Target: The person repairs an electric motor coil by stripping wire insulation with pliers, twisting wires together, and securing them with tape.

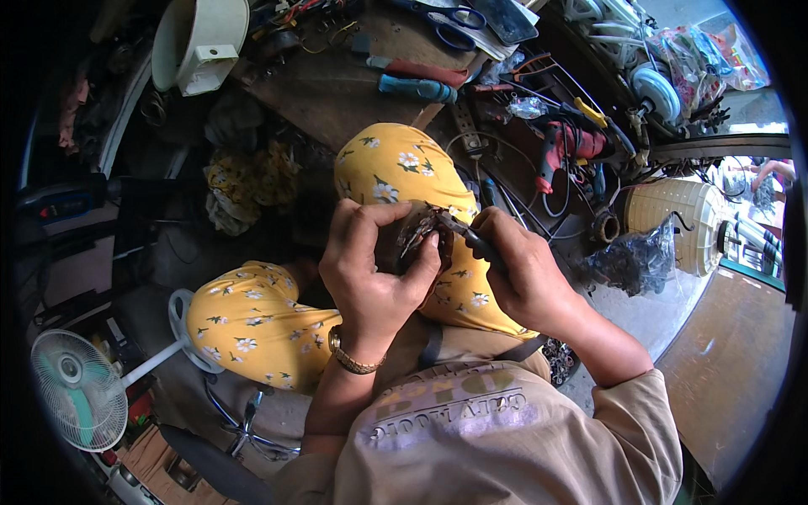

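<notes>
My left hand (370,269) grips a small, dark round metal component (414,237) with tangled metal parts, just above my knee in yellow floral cloth (391,160); its fingers are wrapped round it. My right hand (518,265) is closed on dark-handled pliers (454,229), whose jaws touch the component. Exactly what the jaws grip is too small to make out.
A wooden board (311,93) bears scissors (442,25) and a blue-handled tool (417,88). To the right lie a red power tool (564,151), a cream cylindrical housing (673,219) and a dark plastic bag (631,261). A standing fan (80,391) is at lower left.
</notes>
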